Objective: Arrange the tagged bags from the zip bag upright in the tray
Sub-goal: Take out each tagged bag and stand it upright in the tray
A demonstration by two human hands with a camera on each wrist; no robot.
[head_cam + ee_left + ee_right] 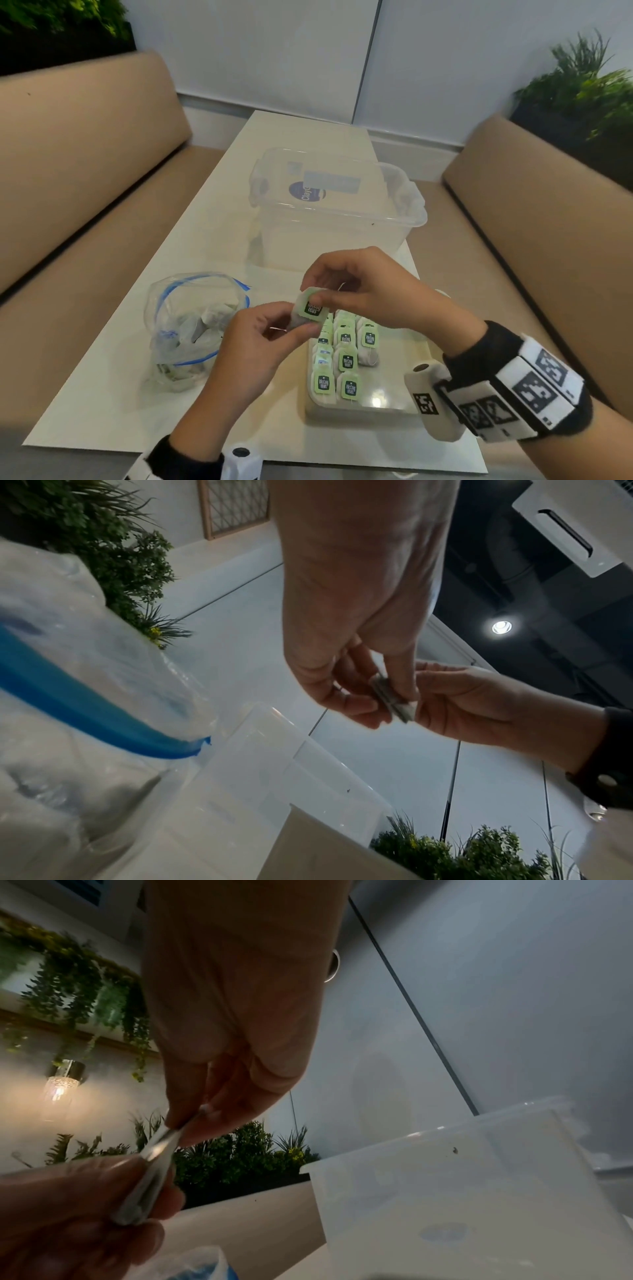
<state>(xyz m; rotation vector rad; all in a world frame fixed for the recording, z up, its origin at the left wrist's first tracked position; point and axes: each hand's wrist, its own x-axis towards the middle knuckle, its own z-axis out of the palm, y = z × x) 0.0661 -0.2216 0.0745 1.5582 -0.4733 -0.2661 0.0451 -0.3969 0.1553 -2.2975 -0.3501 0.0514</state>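
Pinching one tea bag (306, 312) btwn both hands, the person holds it in the air just above the far-left corner of the tray (363, 409), not yet set down. Right hand (370, 291) has thumb & fingertips closed narrow on the green tag end w/ its dark label; left hand (260, 346) curls thumb & forefinger round the white pouch lower down. Left wrist view shows the bag edge-on, thin & flat, squeezed btwn the two hands' fingertips (404, 685). Tray already carries rows of tea bags (346, 359) standing w/ tags facing the camera, filling its left & middle part; right part looks bare & glossy. Zip bag (191, 329) w/ blue seal sits open on the table (219, 192) to the left of the tray, more pouches inside. Clear storage bin (335, 209) stands behind the tray. Handling, as I judge it: bag is very light, soft paper, prob. flops or leans unless propped vs a neighbour; string can snag on other tags. Best hold seems the stiff tag or the top fold, w/ a light pinch so the pouch doesn't tear or crumple; lower it straight down against the last row so it stays upright.
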